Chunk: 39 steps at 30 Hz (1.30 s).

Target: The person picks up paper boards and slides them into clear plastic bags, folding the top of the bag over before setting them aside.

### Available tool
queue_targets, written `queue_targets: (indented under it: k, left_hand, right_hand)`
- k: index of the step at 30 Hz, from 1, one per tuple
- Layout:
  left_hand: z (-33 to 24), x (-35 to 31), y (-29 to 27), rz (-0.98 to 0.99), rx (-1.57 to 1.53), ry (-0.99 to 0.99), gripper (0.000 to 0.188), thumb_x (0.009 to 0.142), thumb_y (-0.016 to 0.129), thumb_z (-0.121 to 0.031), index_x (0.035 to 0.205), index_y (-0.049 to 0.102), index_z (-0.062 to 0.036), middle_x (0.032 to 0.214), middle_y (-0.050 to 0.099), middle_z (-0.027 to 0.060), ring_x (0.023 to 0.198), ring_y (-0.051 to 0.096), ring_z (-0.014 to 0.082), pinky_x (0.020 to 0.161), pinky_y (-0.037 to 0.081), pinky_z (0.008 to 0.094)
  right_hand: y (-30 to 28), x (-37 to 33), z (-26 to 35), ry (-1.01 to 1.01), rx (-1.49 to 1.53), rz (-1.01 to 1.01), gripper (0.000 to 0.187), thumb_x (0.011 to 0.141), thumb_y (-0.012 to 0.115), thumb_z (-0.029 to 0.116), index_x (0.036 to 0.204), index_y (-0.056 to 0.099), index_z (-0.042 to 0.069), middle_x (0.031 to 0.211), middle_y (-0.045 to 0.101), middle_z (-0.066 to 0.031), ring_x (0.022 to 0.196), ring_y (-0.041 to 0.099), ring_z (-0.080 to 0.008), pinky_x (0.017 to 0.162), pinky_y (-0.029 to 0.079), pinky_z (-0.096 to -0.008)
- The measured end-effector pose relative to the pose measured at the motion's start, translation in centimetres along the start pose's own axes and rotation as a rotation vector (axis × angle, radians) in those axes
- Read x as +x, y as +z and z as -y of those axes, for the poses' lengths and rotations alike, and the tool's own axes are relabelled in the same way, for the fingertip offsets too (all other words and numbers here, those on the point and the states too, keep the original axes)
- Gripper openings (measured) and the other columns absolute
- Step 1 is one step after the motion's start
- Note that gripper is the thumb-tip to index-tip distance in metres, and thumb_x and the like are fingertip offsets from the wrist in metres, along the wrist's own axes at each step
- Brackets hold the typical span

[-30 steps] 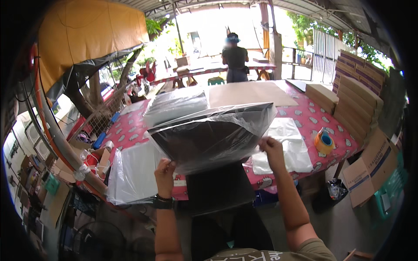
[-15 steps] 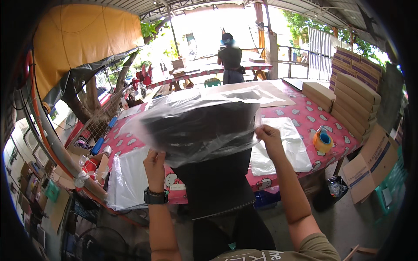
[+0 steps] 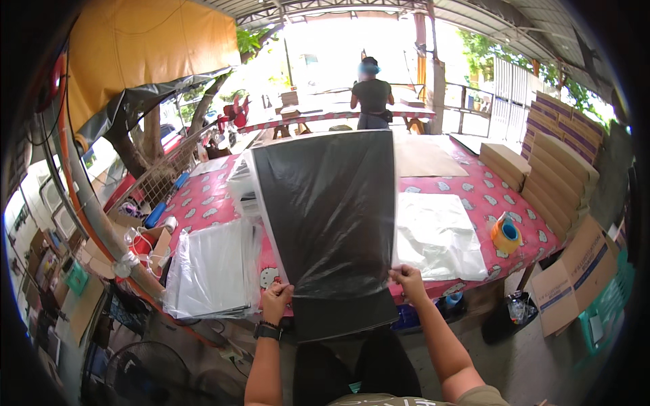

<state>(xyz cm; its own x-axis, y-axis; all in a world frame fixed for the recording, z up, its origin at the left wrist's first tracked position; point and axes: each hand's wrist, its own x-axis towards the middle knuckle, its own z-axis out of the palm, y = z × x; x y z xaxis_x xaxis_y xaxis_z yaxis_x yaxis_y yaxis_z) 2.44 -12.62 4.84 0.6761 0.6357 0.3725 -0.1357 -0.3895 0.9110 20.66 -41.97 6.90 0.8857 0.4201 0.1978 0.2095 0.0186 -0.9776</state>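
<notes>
In front of me stands a large black board point(image 3: 345, 317), most of it inside a clear plastic sleeve point(image 3: 330, 210). Its bottom strip sticks out below the sleeve's mouth, close to my legs. My left hand point(image 3: 276, 302) is closed in a pinch on the sleeve's left lower edge. At the right lower edge my right hand point(image 3: 409, 281) pinches the sleeve the same way. To the left lies a stack of plastic-wrapped sheets point(image 3: 213, 271); a pile of white plastic bags point(image 3: 437, 233) is on the right.
A pink patterned cloth covers the table point(image 3: 433, 184). Tape rolls point(image 3: 505, 235) sit near its right edge, before stacked brown cartons point(image 3: 558, 176). A black bin point(image 3: 508, 318) and an opened carton point(image 3: 572, 274) stand at right. Another person point(image 3: 372, 98) stands at a far table.
Both hands have pulled the sleeve down toward me over the board. It was loose and billowing; now it lies smoother, covering most of the board.
</notes>
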Motion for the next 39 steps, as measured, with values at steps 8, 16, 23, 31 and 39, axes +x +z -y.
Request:
queue_targets:
  k: [8,16,23,31,39]
  left_hand:
    - [-7.7,-10.0,-5.0,0.233,-0.124,-0.156,0.015,0.075,0.063,-0.015,0.076,0.063,-0.0003,0.066,0.052,0.0011,0.061,0.048,0.0074,0.059,0.039,0.0223]
    - [-6.3,-19.5,-9.7,0.584,-0.001,-0.536,0.038,0.074,0.062,-0.036,0.076,0.060,0.0017,0.060,0.054,0.0045,0.060,0.047,0.0098,0.058,0.038,0.0271]
    - [-6.2,-22.3,-10.2,0.719,-0.142,-0.685,0.037,0.075,0.061,-0.039,0.068,0.059,-0.0023,0.056,0.050,-0.0006,0.055,0.043,0.0068,0.052,0.035,0.0237]
    - [-5.9,-22.0,-9.3,0.603,-0.228,-0.619,0.032,0.077,0.059,-0.033,0.070,0.060,-0.0025,0.056,0.049,-0.0011,0.055,0.043,0.0065,0.052,0.036,0.0234]
    - [-6.8,-19.6,-8.3,0.214,-0.513,-0.459,0.021,0.082,0.056,-0.024,0.075,0.057,-0.0035,0.068,0.050,-0.0039,0.064,0.043,0.0038,0.060,0.036,0.0191]
  right_hand:
    - [-2.4,-10.5,2.6,0.259,0.011,0.139,0.018,0.068,0.061,0.011,0.056,0.048,0.010,0.051,0.042,0.0039,0.044,0.035,-0.0047,0.040,0.023,-0.0216]
    - [-4.6,-19.7,0.8,0.880,0.213,0.327,0.013,0.082,0.054,0.017,0.092,0.050,0.009,0.059,0.045,0.0042,0.046,0.039,-0.0044,0.039,0.030,-0.0194]
    - [-3.7,-19.6,2.5,0.765,0.200,0.413,0.025,0.082,0.054,0.016,0.104,0.048,0.007,0.081,0.054,-0.0025,0.066,0.049,-0.0101,0.055,0.039,-0.0227]
    - [-1.3,-19.2,4.7,0.640,0.233,0.384,0.030,0.082,0.055,0.016,0.109,0.046,0.006,0.093,0.053,-0.0058,0.079,0.049,-0.0132,0.066,0.040,-0.0256]
    - [-1.2,-19.4,4.5,0.604,0.291,0.334,0.036,0.081,0.055,0.013,0.115,0.045,0.004,0.117,0.045,-0.0107,0.105,0.041,-0.0194,0.088,0.033,-0.0331]
